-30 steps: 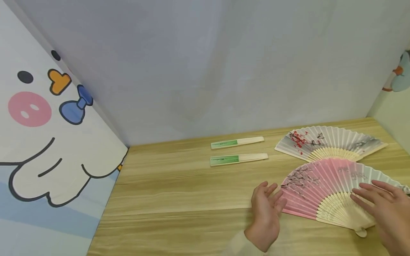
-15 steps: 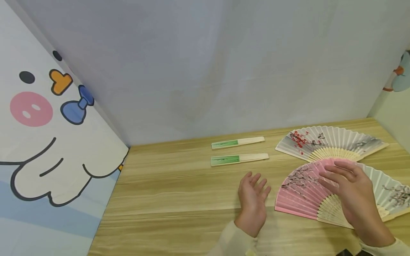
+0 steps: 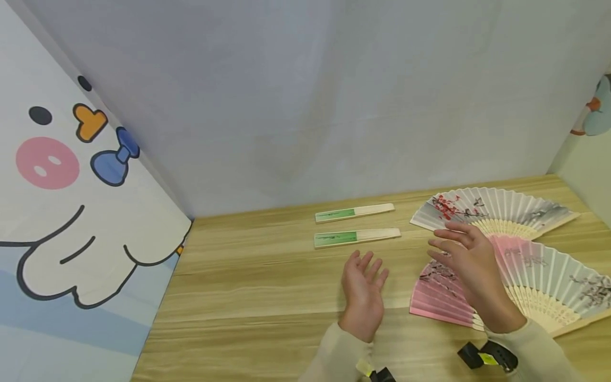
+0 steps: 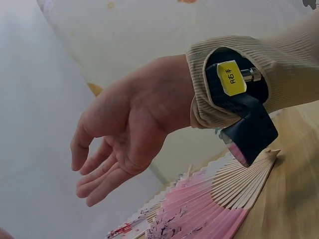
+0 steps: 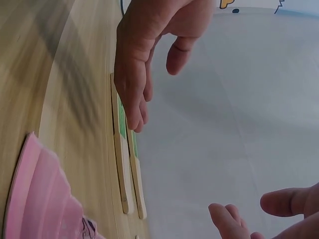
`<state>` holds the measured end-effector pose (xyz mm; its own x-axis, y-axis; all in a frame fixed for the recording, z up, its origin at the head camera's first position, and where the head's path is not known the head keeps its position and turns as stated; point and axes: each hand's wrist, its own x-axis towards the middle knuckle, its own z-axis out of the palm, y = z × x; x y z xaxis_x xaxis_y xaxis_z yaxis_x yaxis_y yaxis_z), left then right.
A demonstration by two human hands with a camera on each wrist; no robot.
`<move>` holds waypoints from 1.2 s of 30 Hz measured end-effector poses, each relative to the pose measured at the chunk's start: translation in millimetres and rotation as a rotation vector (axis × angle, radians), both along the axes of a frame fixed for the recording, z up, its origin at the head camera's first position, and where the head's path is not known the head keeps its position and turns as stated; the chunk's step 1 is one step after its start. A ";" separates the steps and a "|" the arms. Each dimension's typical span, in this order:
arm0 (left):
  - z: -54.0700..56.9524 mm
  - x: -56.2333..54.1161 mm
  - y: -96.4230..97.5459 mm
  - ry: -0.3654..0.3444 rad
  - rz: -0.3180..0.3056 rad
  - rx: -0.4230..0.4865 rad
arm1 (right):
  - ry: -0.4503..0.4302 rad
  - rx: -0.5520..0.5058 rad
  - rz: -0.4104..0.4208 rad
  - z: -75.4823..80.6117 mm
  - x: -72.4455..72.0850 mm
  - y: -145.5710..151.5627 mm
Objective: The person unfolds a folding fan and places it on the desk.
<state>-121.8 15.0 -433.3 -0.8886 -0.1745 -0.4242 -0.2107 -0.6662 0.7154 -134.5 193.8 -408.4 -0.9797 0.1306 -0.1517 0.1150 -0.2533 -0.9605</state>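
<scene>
My left hand (image 3: pixel 364 298) hovers over the table, fingers loosely spread, holding nothing. The right hand (image 3: pixel 472 268) is raised above the left part of an open pink-and-white folding fan (image 3: pixel 549 276) and covers some of it. Its fingers are relaxed and apart from the fan. In the left wrist view the right hand (image 4: pixel 134 114) shows nothing in its palm. Behind the pink fan lies another open folding fan (image 3: pixel 496 204), white and grey with red blossoms. Two closed folding fans, a nearer one (image 3: pixel 358 237) and a farther one (image 3: pixel 355 213), show green sections.
A pale grey wall (image 3: pixel 286 106) stands along the back edge of the wooden table (image 3: pixel 248 297). On the left rises a panel (image 3: pixel 47 212) with a cartoon print. Another panel (image 3: pixel 589 164) borders the right side. Each wrist wears a black camera strap.
My right hand has moved left across the pink fan, uncovering its white right side. The left hand has drifted left, away from the pink fan. All the fans stay in place.
</scene>
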 end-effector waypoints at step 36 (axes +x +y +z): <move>-3.0 -21.2 -27.2 0.009 0.075 0.028 | -0.032 0.291 0.123 -2.2 -66.8 -75.3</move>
